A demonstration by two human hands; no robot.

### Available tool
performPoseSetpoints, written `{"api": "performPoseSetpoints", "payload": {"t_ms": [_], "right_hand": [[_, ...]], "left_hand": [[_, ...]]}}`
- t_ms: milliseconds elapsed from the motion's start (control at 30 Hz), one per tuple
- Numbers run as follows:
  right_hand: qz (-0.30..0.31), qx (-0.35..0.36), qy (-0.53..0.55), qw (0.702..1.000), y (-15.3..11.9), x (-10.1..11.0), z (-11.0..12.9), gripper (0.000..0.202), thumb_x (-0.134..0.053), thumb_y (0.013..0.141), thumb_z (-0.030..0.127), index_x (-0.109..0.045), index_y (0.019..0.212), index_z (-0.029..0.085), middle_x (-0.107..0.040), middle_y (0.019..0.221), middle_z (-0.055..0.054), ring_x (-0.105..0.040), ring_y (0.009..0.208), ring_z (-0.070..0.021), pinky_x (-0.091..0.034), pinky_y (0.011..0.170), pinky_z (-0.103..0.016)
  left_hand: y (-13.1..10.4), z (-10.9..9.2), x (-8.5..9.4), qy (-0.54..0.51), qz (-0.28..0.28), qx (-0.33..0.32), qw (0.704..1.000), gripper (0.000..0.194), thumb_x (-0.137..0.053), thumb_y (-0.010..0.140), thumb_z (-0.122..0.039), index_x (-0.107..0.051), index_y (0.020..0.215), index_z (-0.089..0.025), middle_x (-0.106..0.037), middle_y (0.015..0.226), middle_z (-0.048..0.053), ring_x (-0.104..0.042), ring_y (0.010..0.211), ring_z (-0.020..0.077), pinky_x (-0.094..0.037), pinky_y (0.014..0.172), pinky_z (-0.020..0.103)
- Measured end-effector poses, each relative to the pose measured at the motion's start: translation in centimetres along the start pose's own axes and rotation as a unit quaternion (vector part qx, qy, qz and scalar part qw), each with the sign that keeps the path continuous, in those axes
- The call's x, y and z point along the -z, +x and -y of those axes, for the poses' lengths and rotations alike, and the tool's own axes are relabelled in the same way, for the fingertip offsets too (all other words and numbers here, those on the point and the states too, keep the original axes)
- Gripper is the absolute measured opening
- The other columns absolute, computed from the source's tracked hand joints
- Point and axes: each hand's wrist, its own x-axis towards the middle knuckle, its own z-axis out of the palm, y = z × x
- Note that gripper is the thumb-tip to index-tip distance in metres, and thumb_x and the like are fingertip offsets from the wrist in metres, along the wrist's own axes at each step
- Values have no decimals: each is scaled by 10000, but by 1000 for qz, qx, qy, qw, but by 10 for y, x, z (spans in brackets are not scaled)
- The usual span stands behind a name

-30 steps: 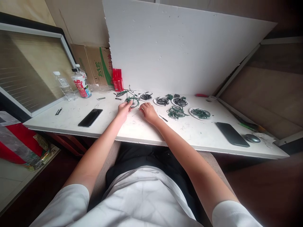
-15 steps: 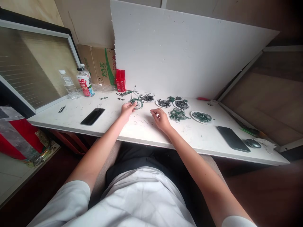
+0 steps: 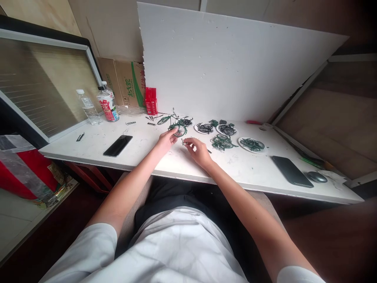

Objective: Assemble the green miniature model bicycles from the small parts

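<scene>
A small green model bicycle [image 3: 180, 129] is gripped near one wheel by my left hand [image 3: 168, 138], whose thumb and fingers are closed on it. To the right, close to that wheel, my right hand [image 3: 198, 150] pinches a small thin dark part [image 3: 183, 142], too small for me to name. Beyond the bicycle stands a white plate with dark bicycle parts [image 3: 187, 122], partly hidden behind the bicycle. Right of my right hand lies a heap of green bicycle frames and wheels [image 3: 222, 142] on the white table [image 3: 141, 151].
White plates of dark parts [image 3: 204, 128] and green parts [image 3: 252, 144] stand to the right. A black phone [image 3: 118, 146] lies left; a dark flat case [image 3: 291, 171] and a mouse [image 3: 317, 177] lie right. Bottles [image 3: 107, 106] and a red box [image 3: 151, 103] stand at the back left.
My left hand has moved right with the model bicycle, closing the gap to my right hand. The small part in my right hand now shows more clearly beside the wheel.
</scene>
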Motion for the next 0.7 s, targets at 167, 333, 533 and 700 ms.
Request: {"api": "performPoseSetpoints", "payload": {"t_ms": [167,333,533,700], "right_hand": [[-40,-48,1,998,2,3,-5,248,-580,1062,440,-629,1204,242,-771,1115,-99,-741,996,-254,-584,795,-385],[-24,-93,-88,992,6,25,-28,220,-592,1022,338,-762,1076,210,-812,1044,-110,-687,1016,-298,-562,896,-447],[0,-126,-132,983,4,39,-47,276,-583,1012,306,-820,1097,192,-825,1081,-127,-659,1064,-346,-533,983,-527],[65,-132,-160,976,0,40,-52,234,-664,987,321,-850,1093,227,-809,1085,-125,-636,1132,-387,-546,965,-547]], "left_hand": [[1,-2,1,-23,-10,-9,1000,359,-980,725,-293,-757,981,-177,-791,1002,68,-733,894,142,-512,728,240],[7,-3,7,-15,-51,-29,998,396,-995,679,-280,-740,964,-176,-785,1005,58,-713,864,124,-503,720,233],[11,-1,10,9,-79,-51,996,364,-973,699,-283,-718,937,-181,-775,986,66,-712,873,142,-496,728,251],[15,0,16,19,-88,-56,994,395,-993,681,-304,-701,919,-185,-759,926,44,-681,789,120,-480,700,255]]}}
